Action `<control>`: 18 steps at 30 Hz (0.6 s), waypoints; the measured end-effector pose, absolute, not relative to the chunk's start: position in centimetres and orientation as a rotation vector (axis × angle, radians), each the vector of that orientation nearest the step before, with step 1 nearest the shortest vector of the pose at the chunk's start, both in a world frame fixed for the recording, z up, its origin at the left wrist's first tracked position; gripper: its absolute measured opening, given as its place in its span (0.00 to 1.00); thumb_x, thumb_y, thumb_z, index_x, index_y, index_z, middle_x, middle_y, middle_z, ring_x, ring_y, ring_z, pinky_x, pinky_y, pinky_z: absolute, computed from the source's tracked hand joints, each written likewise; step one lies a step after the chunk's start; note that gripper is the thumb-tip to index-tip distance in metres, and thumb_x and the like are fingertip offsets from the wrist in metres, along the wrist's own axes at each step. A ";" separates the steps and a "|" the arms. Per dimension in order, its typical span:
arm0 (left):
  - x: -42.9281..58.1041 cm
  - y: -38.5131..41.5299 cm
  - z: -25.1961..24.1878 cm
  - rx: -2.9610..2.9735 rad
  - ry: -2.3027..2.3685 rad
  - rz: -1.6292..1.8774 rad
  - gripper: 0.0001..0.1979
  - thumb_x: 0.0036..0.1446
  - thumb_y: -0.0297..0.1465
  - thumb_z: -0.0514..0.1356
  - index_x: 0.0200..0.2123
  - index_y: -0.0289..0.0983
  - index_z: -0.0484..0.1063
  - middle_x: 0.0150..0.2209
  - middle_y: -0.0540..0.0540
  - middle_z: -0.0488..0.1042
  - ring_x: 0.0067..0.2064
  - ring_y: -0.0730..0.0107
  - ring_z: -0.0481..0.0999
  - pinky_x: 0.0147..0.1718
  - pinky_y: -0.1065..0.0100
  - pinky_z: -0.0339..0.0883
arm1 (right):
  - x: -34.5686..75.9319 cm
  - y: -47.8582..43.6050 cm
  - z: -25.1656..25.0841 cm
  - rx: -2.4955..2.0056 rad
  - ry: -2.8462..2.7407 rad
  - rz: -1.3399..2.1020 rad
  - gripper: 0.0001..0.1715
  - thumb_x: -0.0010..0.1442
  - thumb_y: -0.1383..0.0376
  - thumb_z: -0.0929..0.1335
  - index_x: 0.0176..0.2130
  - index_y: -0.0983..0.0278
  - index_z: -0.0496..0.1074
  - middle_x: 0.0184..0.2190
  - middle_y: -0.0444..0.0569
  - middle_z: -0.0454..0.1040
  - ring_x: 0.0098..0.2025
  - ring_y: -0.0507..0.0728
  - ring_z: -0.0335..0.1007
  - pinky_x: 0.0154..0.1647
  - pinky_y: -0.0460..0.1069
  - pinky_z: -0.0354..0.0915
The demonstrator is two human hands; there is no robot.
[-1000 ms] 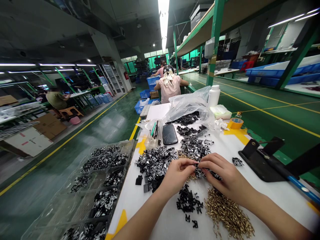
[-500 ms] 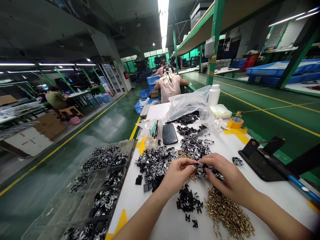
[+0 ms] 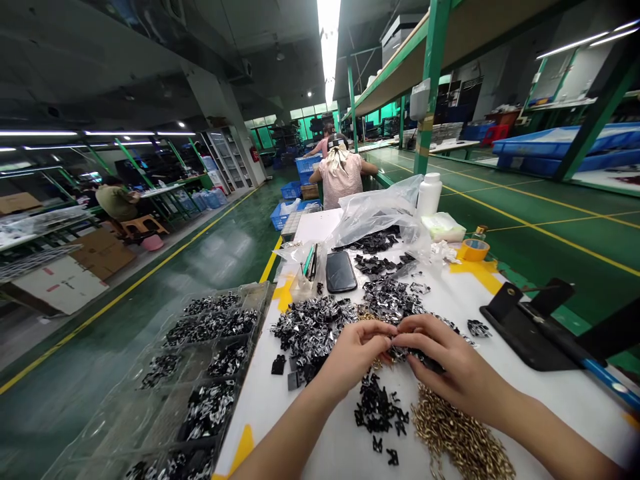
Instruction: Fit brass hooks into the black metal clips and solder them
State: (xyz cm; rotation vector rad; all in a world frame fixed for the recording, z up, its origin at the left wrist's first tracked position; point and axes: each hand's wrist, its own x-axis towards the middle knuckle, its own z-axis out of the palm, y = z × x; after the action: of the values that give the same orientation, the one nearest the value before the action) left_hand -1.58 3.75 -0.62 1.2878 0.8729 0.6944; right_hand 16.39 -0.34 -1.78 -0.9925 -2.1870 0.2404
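Observation:
My left hand (image 3: 361,351) and my right hand (image 3: 447,357) meet fingertip to fingertip over the middle of the white table. Both are closed in a pinch, and what sits between the fingers is too small and covered to name. Around them lie heaps of small black and silver clip-like parts (image 3: 313,333). Just below the hands is a pile of small black plastic pieces (image 3: 376,405). Brass-coloured pin-like parts (image 3: 457,433) are heaped under my right forearm. A few more brass bits (image 3: 367,313) show beyond the fingers.
A clear compartment tray (image 3: 145,400) of sorted parts stands left. Farther back are a phone (image 3: 341,272), a cup of tools (image 3: 303,287), a plastic bag (image 3: 375,217), a white bottle (image 3: 429,193) and yellow tape (image 3: 473,250). A black metal fixture (image 3: 535,333) with a blue handle is at right.
The fingertips of both hands have come closer together, with my right fingers curling in more. The whole view has shifted slightly.

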 end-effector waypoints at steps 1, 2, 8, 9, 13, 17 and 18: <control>-1.6 3.8 -0.6 1.275 0.865 0.685 0.11 0.49 0.25 0.56 0.37 0.34 0.73 0.30 0.47 0.72 0.29 0.73 0.70 0.30 0.70 0.65 | 16.4 -0.4 -1.7 -1.001 -2.186 0.232 0.14 0.59 0.72 0.59 0.44 0.61 0.65 0.44 0.53 0.63 0.48 0.57 0.62 0.44 0.54 0.66; -1.6 3.8 -0.5 1.264 0.859 0.678 0.11 0.49 0.25 0.56 0.37 0.34 0.72 0.30 0.48 0.71 0.28 0.74 0.70 0.30 0.70 0.65 | 16.3 -0.4 -1.6 -1.008 -2.184 0.224 0.13 0.60 0.72 0.59 0.44 0.61 0.65 0.44 0.53 0.63 0.48 0.58 0.62 0.44 0.54 0.66; -1.7 3.8 -0.5 1.266 0.843 0.662 0.10 0.51 0.24 0.55 0.38 0.34 0.70 0.28 0.50 0.69 0.28 0.75 0.69 0.31 0.71 0.64 | 16.5 -0.5 -1.5 -0.992 -2.212 0.182 0.15 0.60 0.72 0.59 0.46 0.61 0.66 0.45 0.54 0.62 0.47 0.58 0.62 0.41 0.53 0.66; -1.7 3.8 -0.5 1.268 0.840 0.659 0.10 0.51 0.24 0.55 0.38 0.34 0.70 0.28 0.50 0.69 0.28 0.75 0.70 0.31 0.71 0.65 | 16.6 -0.5 -1.5 -0.978 -2.214 0.167 0.16 0.61 0.72 0.59 0.46 0.61 0.66 0.44 0.54 0.62 0.46 0.58 0.62 0.41 0.53 0.66; -1.7 3.8 -0.5 1.260 0.839 0.657 0.09 0.52 0.24 0.55 0.38 0.34 0.70 0.28 0.51 0.68 0.28 0.75 0.70 0.31 0.71 0.65 | 16.8 -0.3 -1.6 -0.951 -2.208 0.120 0.16 0.61 0.73 0.59 0.47 0.61 0.66 0.43 0.54 0.64 0.44 0.57 0.63 0.38 0.52 0.66; -1.8 3.8 -0.2 1.227 0.823 0.649 0.10 0.50 0.24 0.57 0.38 0.35 0.70 0.30 0.50 0.68 0.29 0.75 0.70 0.32 0.71 0.66 | 16.8 -0.2 -1.7 -0.934 -2.208 0.099 0.17 0.61 0.72 0.59 0.48 0.60 0.66 0.43 0.54 0.64 0.43 0.57 0.64 0.38 0.52 0.67; -1.8 3.8 -0.2 1.219 0.822 0.645 0.10 0.50 0.24 0.57 0.38 0.35 0.70 0.30 0.50 0.69 0.29 0.75 0.71 0.32 0.70 0.66 | 16.8 -0.2 -1.7 -0.935 -2.211 0.101 0.17 0.61 0.72 0.59 0.48 0.60 0.66 0.44 0.54 0.65 0.43 0.57 0.64 0.38 0.53 0.67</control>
State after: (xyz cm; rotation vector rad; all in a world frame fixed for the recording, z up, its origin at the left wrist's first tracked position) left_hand -1.82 3.83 -0.17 1.2189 0.8218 0.6447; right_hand 16.83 -0.15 -1.74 -0.9348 -2.2115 0.1006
